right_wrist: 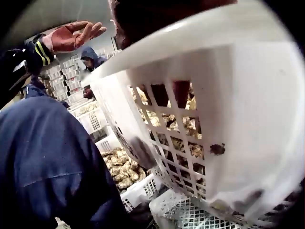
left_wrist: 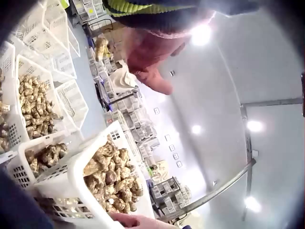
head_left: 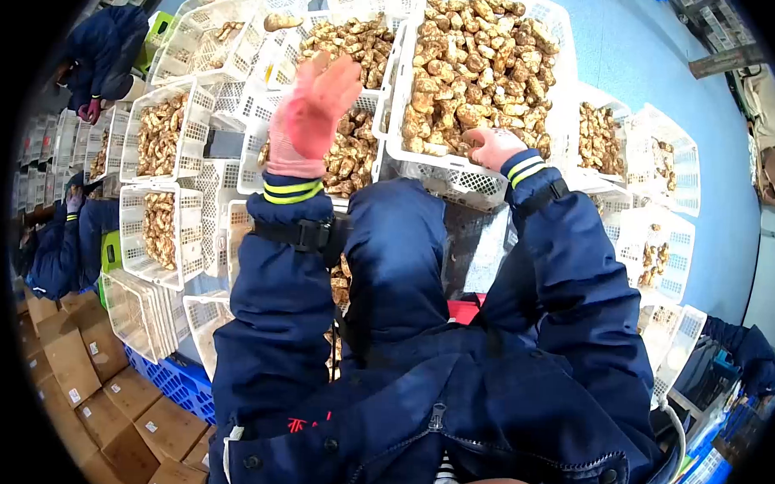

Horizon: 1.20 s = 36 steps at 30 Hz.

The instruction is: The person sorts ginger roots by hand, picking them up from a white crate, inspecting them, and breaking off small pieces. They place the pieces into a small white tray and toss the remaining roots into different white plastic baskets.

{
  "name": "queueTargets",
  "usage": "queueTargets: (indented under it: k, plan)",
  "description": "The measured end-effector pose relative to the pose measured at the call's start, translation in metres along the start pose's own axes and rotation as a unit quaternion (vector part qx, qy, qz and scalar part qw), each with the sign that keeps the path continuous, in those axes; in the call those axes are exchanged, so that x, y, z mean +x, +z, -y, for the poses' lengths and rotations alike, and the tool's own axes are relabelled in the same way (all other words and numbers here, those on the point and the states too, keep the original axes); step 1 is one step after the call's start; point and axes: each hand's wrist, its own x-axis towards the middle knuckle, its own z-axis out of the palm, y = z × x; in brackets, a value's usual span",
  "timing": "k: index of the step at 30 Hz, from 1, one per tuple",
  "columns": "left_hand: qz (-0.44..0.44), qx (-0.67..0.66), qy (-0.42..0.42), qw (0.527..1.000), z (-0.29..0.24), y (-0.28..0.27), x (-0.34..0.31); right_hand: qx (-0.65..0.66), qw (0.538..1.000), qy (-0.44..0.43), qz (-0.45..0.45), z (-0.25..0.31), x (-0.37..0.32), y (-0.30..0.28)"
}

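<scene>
My left hand (head_left: 313, 120), in a pink glove, is raised palm up with fingers extended and nothing in it. Beyond its fingertips a single mushroom (head_left: 282, 22) hangs in the air; the left wrist view shows this mushroom (left_wrist: 101, 47) apart from the hand. My right hand (head_left: 496, 148), also gloved, lies over the near rim of a large white crate (head_left: 395, 114) heaped with brown-and-cream mushrooms (head_left: 483, 66). Its fingers reach in among them. The right wrist view catches reddish fingers (right_wrist: 181, 93) through the crate's holes; whether they grip a mushroom I cannot tell.
Smaller white baskets surround the large crate, such as a part-filled basket (head_left: 123, 147) at left and a basket (head_left: 693, 167) at right. Nearly bare is the far-left basket (head_left: 159, 63). Cardboard boxes (head_left: 155, 422) stack at lower left. Another person (head_left: 108, 49) bends over at upper left.
</scene>
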Motion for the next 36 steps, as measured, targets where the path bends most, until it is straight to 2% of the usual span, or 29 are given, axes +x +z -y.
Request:
queueTargets:
  k: [1,2,3,4,6,8,11,12,15,16,19,20,22,23,25,26,28,29,30,31,33,34,36]
  plan:
    - [-0.034,-0.020,-0.016,0.999,0.008,-0.003,-0.004,0.003,0.999,0.017,0.045,0.001,0.004,0.004]
    - [-0.055,0.047,-0.016,0.997,0.014,0.007,-0.011,-0.026,0.998,-0.001,0.049,-0.001,0.008,0.005]
    - [0.061,-0.077,-0.052,0.994,0.019,-0.025,-0.010,-0.055,0.997,-0.019,0.052,-0.002,0.012,0.007]
    - [0.078,-0.096,-0.074,0.990,0.023,-0.024,-0.012,-0.071,0.996,0.000,0.057,0.003,0.014,0.008]
    - [0.097,-0.116,-0.098,0.984,0.031,-0.021,-0.017,-0.089,0.993,-0.023,0.074,0.007,0.013,0.003]
    - [0.062,-0.006,-0.064,0.996,0.043,0.005,-0.029,-0.117,0.991,-0.040,0.046,0.010,0.011,0.002]
    - [-0.044,0.082,-0.117,0.989,0.055,0.028,-0.038,-0.167,0.986,-0.023,0.007,0.009,0.009,0.004]
    - [-0.044,0.085,-0.125,0.988,0.060,0.031,-0.042,-0.161,0.987,-0.007,-0.017,0.008,0.006,0.004]
    - [-0.049,0.071,-0.143,0.986,0.071,0.042,-0.054,-0.092,0.995,0.044,0.020,0.011,0.000,-0.007]
    - [-0.047,0.060,-0.140,0.987,0.074,0.040,-0.057,-0.076,0.995,0.068,0.005,0.005,0.001,-0.007]
    - [-0.046,0.059,-0.145,0.987,0.086,0.035,-0.066,0.188,0.977,0.088,-0.053,-0.015,-0.004,-0.007]
    - [-0.047,0.070,-0.154,0.984,0.090,0.034,-0.068,0.443,0.895,0.032,-0.028,-0.021,-0.008,-0.007]
    - [-0.052,0.088,-0.179,0.978,0.102,0.034,-0.074,0.637,0.769,-0.055,-0.025,-0.025,-0.027,-0.011]
    - [-0.050,0.098,-0.202,0.973,0.107,0.036,-0.075,0.717,0.689,-0.100,-0.035,-0.019,-0.035,-0.011]
    - [-0.035,0.114,-0.214,0.970,0.119,0.041,-0.079,0.822,0.472,-0.295,0.120,-0.019,-0.032,-0.006]
    - [-0.032,0.119,-0.221,0.968,0.122,0.043,-0.080,0.807,0.466,-0.351,0.096,-0.005,-0.044,-0.007]
    - [-0.015,0.101,-0.225,0.969,0.131,0.044,-0.081,0.798,0.546,-0.255,-0.001,0.016,-0.066,-0.007]
    - [-0.011,0.092,-0.221,0.971,0.133,0.045,-0.083,0.790,0.588,-0.173,-0.015,0.035,-0.078,-0.019]
    - [-0.011,0.094,-0.221,0.971,0.135,0.044,-0.083,0.777,0.598,-0.194,-0.021,0.035,-0.077,-0.014]
    - [-0.020,0.105,-0.224,0.969,0.135,0.046,-0.084,0.779,0.596,-0.194,-0.019,0.035,-0.076,-0.012]
    - [-0.028,0.117,-0.228,0.966,0.135,0.048,-0.086,0.773,0.583,-0.249,0.016,0.033,-0.076,-0.011]
    - [-0.035,0.125,-0.224,0.966,0.133,0.049,-0.087,0.776,0.597,-0.205,-0.019,0.041,-0.083,-0.015]
    - [-0.040,0.135,-0.219,0.966,0.134,0.048,-0.087,0.759,0.615,-0.210,-0.026,0.040,-0.087,-0.017]
